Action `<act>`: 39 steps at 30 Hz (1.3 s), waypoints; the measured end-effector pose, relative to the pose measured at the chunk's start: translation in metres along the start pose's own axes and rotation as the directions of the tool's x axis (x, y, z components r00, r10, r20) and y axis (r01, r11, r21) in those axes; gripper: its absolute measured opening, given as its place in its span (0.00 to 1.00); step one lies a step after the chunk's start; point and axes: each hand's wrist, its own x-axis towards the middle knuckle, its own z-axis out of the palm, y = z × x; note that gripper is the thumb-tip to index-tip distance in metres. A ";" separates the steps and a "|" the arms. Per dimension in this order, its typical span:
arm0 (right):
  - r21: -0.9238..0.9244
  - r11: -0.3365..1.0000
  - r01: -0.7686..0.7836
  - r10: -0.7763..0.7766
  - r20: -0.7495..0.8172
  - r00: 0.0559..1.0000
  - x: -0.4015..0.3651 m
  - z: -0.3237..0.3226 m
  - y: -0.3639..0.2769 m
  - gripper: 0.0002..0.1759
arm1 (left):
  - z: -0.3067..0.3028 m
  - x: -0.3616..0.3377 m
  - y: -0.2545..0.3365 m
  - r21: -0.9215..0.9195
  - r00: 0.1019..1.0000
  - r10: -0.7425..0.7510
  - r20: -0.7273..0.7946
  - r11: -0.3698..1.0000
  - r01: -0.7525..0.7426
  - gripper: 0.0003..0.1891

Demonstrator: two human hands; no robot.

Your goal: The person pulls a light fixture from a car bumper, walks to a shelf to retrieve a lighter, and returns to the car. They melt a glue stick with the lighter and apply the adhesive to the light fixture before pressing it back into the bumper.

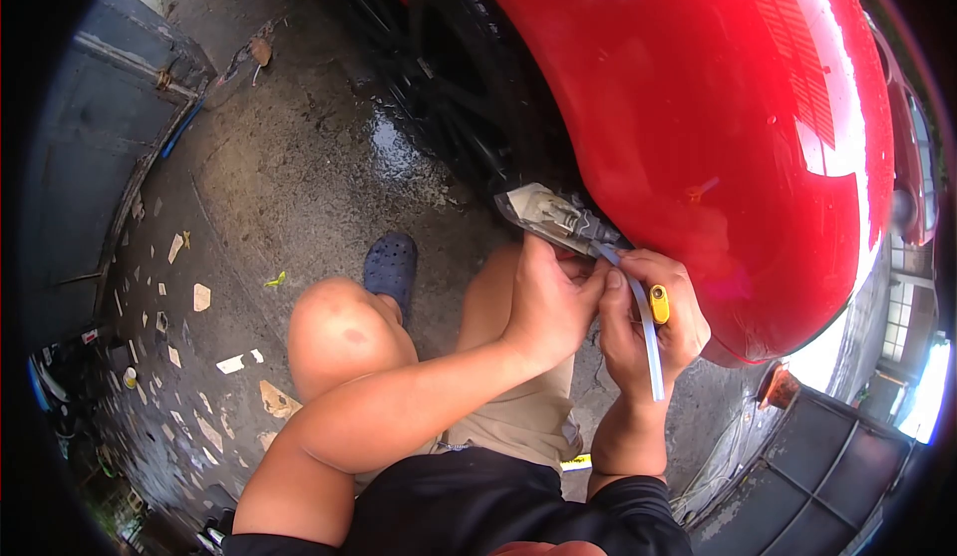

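A clear lamp unit (pixel 546 214) with a grey connector (pixel 596 229) sits beside the red car's fender (pixel 688 137). My left hand (pixel 553 297) is closed just below the lamp, its fingers at the connector end. Close against it, my right hand (pixel 653 317) has its fingers closed round a tool with a yellow end (pixel 659 304). A pale flat strip (pixel 650 342) runs from the connector down across my right hand. What my left fingertips pinch is hidden.
A dark wheel (pixel 449 67) stands behind the lamp. My bent knee (pixel 339 332) and a blue clog (pixel 390 269) are at lower left. Dark metal gates stand at left (pixel 110 147) and lower right (pixel 807 466). Another red car (pixel 902 147) is at far right.
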 end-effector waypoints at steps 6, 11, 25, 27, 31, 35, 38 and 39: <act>-0.015 0.999 -0.040 0.040 -0.026 0.999 -0.002 0.000 -0.002 0.09 | -0.001 0.002 -0.003 0.070 1.000 -0.005 0.001 0.998 0.005 0.22; -0.028 0.998 -0.049 0.047 -0.041 0.998 -0.004 -0.001 -0.003 0.09 | 0.000 0.003 -0.002 0.028 1.000 0.008 0.003 1.000 -0.008 0.21; 0.005 1.000 -0.015 0.015 -0.077 0.997 -0.006 -0.009 -0.004 0.10 | -0.001 0.003 0.006 0.018 0.999 -0.020 0.044 1.000 0.019 0.18; 0.044 0.999 -0.022 0.026 -0.095 0.995 -0.010 -0.011 -0.004 0.10 | 0.000 0.003 0.007 0.005 0.999 -0.018 0.049 1.000 0.018 0.15; 0.122 0.992 -0.027 0.047 -0.166 0.985 -0.015 -0.012 -0.002 0.10 | 0.001 0.003 0.005 0.049 1.000 0.011 0.027 0.999 -0.012 0.16; 0.258 0.965 -0.041 0.104 -0.236 0.966 -0.017 -0.011 -0.002 0.10 | 0.002 0.004 0.006 0.017 0.999 0.004 0.034 1.000 -0.005 0.18; 0.406 0.914 -0.012 0.148 -0.305 0.941 -0.020 -0.011 -0.005 0.10 | 0.002 0.004 0.010 -0.009 0.999 -0.007 0.034 1.000 0.008 0.19; 0.376 0.925 -0.058 0.169 -0.269 0.948 -0.023 -0.013 -0.008 0.14 | 0.003 0.003 0.010 -0.013 1.000 -0.007 0.031 1.000 0.007 0.20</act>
